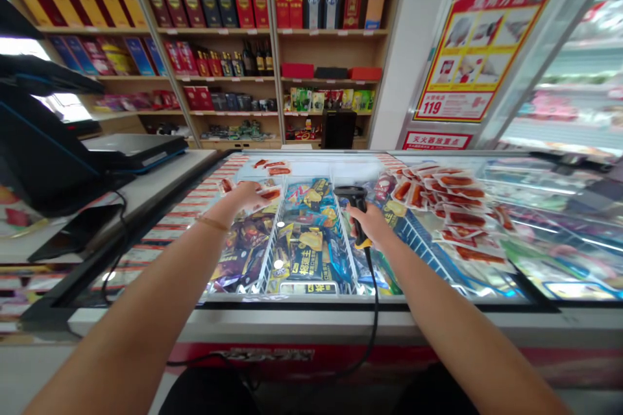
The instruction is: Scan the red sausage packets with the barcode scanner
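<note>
We are gripping a barcode scanner (pixel 354 202) in our right hand (pixel 372 224), its cord trailing down, while our left hand (pixel 248 195) is closing on a red snack packet (pixel 269 194) over the open chest freezer (pixel 302 298). The packet looks light, floppy and slick, best pinched by an edge. Wire dividers (pixel 272 233) and loose packets (pixel 457 207) on the glass lid are crowding the reach.

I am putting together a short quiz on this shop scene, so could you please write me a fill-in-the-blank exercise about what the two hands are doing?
1. The right hand grips a black barcode ____ with a cable.
2. The left hand holds a sausage packet over the chest ____.
3. A thin bracelet sits on the ____ wrist.

Missing words: scanner; freezer; left
</note>
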The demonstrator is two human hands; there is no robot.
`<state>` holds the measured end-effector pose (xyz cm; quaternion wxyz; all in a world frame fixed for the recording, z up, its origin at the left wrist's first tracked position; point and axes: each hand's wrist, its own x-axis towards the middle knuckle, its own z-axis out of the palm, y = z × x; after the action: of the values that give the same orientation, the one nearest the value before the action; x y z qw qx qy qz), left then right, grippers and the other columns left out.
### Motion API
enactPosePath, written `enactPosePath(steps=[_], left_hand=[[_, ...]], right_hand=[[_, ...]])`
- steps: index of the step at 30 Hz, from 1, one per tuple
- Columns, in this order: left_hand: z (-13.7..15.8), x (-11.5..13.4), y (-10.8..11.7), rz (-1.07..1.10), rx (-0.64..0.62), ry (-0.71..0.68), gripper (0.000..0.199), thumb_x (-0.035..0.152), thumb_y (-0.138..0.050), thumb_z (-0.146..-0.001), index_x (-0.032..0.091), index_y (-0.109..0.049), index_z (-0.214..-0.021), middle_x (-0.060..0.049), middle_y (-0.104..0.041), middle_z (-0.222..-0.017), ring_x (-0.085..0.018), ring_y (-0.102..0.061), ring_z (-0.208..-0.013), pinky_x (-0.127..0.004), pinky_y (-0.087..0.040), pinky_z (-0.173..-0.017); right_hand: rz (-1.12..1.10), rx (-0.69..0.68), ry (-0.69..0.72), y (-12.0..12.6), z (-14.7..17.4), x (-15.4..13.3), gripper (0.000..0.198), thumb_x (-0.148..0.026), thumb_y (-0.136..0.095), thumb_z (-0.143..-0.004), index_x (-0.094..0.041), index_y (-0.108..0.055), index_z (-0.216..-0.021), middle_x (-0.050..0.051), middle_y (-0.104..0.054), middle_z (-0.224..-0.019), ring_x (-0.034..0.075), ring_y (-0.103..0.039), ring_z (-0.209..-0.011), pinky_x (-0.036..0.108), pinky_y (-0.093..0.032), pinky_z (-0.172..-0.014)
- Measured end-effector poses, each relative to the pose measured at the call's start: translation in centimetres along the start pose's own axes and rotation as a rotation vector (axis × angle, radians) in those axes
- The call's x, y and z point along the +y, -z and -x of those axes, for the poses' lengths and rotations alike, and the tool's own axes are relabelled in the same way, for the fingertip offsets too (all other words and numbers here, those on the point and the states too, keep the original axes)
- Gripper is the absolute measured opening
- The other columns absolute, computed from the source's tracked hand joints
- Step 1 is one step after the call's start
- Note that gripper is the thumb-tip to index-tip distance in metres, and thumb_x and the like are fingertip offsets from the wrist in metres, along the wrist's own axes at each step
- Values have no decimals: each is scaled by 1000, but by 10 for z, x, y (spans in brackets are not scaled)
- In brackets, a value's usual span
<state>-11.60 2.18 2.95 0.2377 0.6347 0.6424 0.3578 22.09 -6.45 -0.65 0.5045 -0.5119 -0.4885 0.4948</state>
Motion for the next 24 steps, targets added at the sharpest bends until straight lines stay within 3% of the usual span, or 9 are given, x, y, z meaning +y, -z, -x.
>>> enactPosePath(steps=[4,9,14,19,24], left_hand=[[14,36,-50,81,-90,80,30,31,-82,-62,18,-62,-81,-2,-62,-57,-21,-66,-55,-30,-53,-54],[25,43,-96,392,-34,142,44,15,-75,-71,19,-47,-104,-1,-64,-77,-17,-69,-60,-29,-56,-58],[26,29,-102,464,-17,73,47,7,-60,-80,24,-38,-117,3,-60,-81,-16,-71,-62,-29,-57,-59],[23,27,-101,423,-57,21,18,11,-59,-78,19,-57,-94,1,-60,-79,-13,-67,-64,-27,-58,-58],[21,23,-105,430,-43,32,26,14,-68,-70,15,-65,-95,-1,-62,-79,-14,-65,-66,-30,-59,-66]], right_hand=[[41,-44,9,-1,4,0,28,-36,-70,-76,-19,-55,-93,-7,-56,-55,11,-52,-34,23,-42,-36],[52,-74,51,2,5,1,31,-39,-70,-76,-19,-56,-95,-7,-56,-57,11,-54,-35,23,-43,-37],[70,-91,68,-1,9,-3,30,-40,-70,-76,-19,-56,-92,-7,-55,-57,11,-53,-35,23,-44,-37],[121,-123,89,-4,15,-4,31,-41,-69,-76,-19,-55,-92,-6,-58,-60,12,-56,-38,24,-44,-39],[136,-147,97,-6,19,-5,30,-42,-69,-76,-20,-54,-90,-6,-58,-61,12,-55,-38,23,-44,-39]])
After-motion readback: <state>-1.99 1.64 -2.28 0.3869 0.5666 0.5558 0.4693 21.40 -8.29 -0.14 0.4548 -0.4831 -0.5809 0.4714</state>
